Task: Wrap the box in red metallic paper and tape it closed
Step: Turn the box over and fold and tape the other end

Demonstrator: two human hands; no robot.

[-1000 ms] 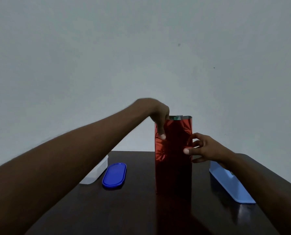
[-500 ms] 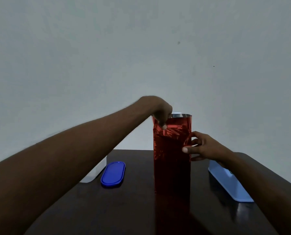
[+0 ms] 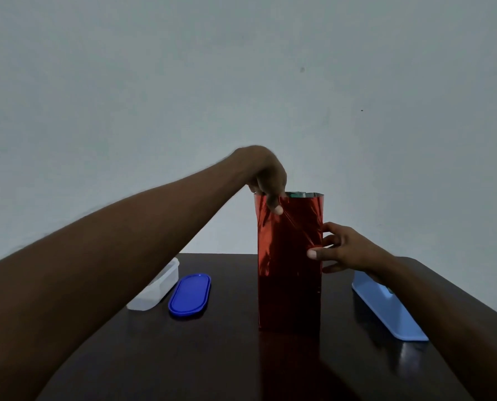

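A tall box wrapped in red metallic paper (image 3: 289, 270) stands upright on the dark table (image 3: 212, 357), its top end open with a silvery rim showing. My left hand (image 3: 269, 183) reaches over the top left corner and pinches the paper's upper edge, thumb on the front face. My right hand (image 3: 339, 250) grips the box's right side about halfway up, thumb on the front, fingers round the far side. A crease runs diagonally across the paper between the two hands. No tape is visible.
A clear plastic container (image 3: 157, 287) and its blue oval lid (image 3: 190, 295) lie on the table to the left of the box. A light blue tray (image 3: 386, 311) lies to the right, partly under my right forearm. A pale wall rises behind.
My left hand slid up the front face from below the rim to the top left corner and now pinches the edge. The paper's upper part creased. My right hand stayed put.
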